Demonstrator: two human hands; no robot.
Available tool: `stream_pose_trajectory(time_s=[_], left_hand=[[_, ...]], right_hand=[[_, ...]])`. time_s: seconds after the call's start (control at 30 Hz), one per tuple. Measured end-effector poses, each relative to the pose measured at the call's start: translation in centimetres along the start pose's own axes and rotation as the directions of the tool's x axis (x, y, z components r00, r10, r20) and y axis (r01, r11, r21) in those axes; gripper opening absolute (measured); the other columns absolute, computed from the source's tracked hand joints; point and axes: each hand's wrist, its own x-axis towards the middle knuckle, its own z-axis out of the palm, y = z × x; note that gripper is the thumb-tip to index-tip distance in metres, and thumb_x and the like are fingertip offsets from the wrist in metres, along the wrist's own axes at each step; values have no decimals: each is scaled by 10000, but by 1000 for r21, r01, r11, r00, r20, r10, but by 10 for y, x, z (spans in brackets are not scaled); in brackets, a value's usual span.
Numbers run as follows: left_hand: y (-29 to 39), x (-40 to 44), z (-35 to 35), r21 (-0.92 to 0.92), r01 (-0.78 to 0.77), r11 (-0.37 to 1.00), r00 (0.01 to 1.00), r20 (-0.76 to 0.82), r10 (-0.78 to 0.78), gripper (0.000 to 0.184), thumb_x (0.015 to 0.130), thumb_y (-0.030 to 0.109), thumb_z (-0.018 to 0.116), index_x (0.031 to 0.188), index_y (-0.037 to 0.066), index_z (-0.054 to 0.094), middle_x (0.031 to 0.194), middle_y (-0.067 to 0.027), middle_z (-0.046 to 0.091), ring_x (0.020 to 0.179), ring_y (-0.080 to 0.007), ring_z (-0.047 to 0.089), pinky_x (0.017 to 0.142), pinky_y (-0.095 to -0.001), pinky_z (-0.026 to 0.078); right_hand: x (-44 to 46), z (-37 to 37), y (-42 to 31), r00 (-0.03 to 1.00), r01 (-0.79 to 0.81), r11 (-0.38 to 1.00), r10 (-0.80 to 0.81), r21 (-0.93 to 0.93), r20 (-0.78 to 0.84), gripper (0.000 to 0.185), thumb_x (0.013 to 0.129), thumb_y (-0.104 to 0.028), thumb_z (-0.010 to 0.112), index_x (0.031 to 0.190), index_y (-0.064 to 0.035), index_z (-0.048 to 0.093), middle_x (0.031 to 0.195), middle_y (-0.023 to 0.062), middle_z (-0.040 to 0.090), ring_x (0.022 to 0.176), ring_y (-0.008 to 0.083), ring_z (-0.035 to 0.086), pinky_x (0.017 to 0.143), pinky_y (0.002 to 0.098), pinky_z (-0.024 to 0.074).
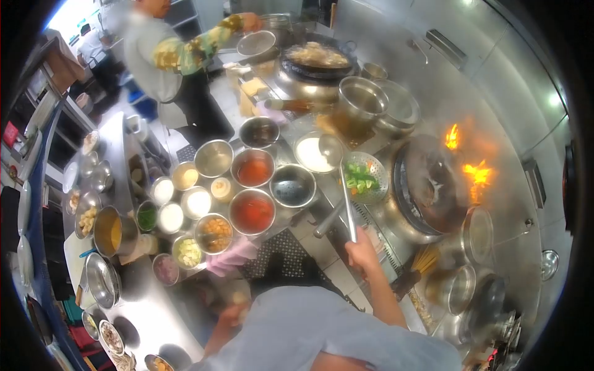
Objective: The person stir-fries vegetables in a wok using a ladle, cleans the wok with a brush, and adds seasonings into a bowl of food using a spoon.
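Observation:
My right hand [361,252] is closed around the handle of a long metal ladle [348,204]. The ladle's bowl sits at the edge of a bowl of white powder or liquid [311,154]. Beside it, a perforated strainer [375,196] holds chopped green peppers [360,179] and some orange pieces. To the right, a dark wok [405,204] stands on the stove, with flames [476,173] rising at its far side. My left hand [234,313] hangs low by my body, near the pink cloth [234,256]; it is blurred and its fingers cannot be made out.
Metal bowls of red liquid [252,211], orange cubes [215,234] and white contents crowd the counter on the left. A co-worker [164,68] stands at the upper left, one arm stretched toward another wok [317,59]. A bamboo brush [424,260] lies beside the stove.

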Motion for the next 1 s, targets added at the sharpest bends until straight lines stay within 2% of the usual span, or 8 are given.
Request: stream_pose_trajectory(time_s=[0.07, 0.13, 0.2, 0.3, 0.63, 0.73, 0.8, 1.0], left_hand=[[-9, -4, -2, 500, -417, 759, 880, 12, 476, 259, 928, 344, 592, 931, 86, 616, 757, 2, 573, 612, -136, 540, 540, -299, 454], [-13, -6, -2, 635, -478, 607, 843, 139, 519, 231, 927, 292, 582, 1007, 77, 611, 859, -28, 604, 735, -167, 569, 646, -316, 473], [12, 7, -15, 478, -188, 858, 978, 173, 118, 268, 905, 214, 588, 1134, 74, 591, 1017, -68, 643, 946, -221, 613, 823, -345, 492], [-19, 29, -10, 156, -47, 987, 999, 19, 45, 375, 897, 312, 538, 1199, 104, 612, 1048, -98, 667, 949, -223, 637, 825, -333, 495], [-61, 48, -21, 52, -142, 989, 990, -11, 142, 413, 790, 57, 605, 1203, 77, 600, 1046, -115, 665, 930, -272, 640, 831, -360, 506], [-25, 41, -19, -403, 299, 865, 941, -26, -337, 379, 800, 81, 626, 1178, 66, 608, 1001, -83, 666, 883, -238, 638, 785, -336, 509], [3, 32, -11, -504, 365, 782, 897, -33, -440, 359, 806, 98, 641, 1162, 58, 613, 972, -62, 666, 853, -216, 637, 754, -320, 510], [52, 21, -4, -326, 262, 908, 953, -61, -297, 380, 847, 343, 674, 1077, 42, 636, 878, -44, 639, 764, -174, 612, 678, -290, 479]], right_hand=[[2, -18, 3, 998, 44, 998, -42, -37, 56, 406, 789, -94, 527, 1173, 10, 445, 652, 166, 571, 423, 226, 550, 408, 364, 438], [10, -10, 6, 1000, 13, 999, -14, -34, -16, 395, 779, -97, 529, 1153, 9, 458, 674, 178, 583, 426, 230, 555, 425, 372, 448], [15, 3, 16, 998, 22, 997, -26, -70, -60, 395, 774, -100, 530, 1147, 11, 469, 716, 202, 600, 434, 241, 563, 457, 391, 465], [-2, -15, 17, 998, 23, 1000, -22, -10, 59, 402, 794, -115, 519, 1173, 10, 468, 719, 188, 603, 441, 229, 570, 467, 388, 471], [0, -25, 8, 998, 1, 996, 4, -86, 65, 298, 787, -98, 513, 1054, 26, 464, 678, 173, 600, 453, 260, 575, 462, 387, 462], [7, -9, 11, 1000, -3, 996, 2, -84, -11, 332, 767, -89, 519, 1072, 31, 465, 642, 168, 577, 459, 258, 582, 462, 386, 463], [20, 1, 47, 990, 131, 986, -135, -103, -36, 417, 755, -76, 521, 1154, 28, 464, 616, 147, 548, 445, 232, 566, 432, 366, 443], [-24, -28, -14, 958, -222, 834, 90, 506, 271, 507, 750, 10, 522, 1250, 18, 435, 580, 35, 430, 354, 134, 401, 340, 284, 327]])
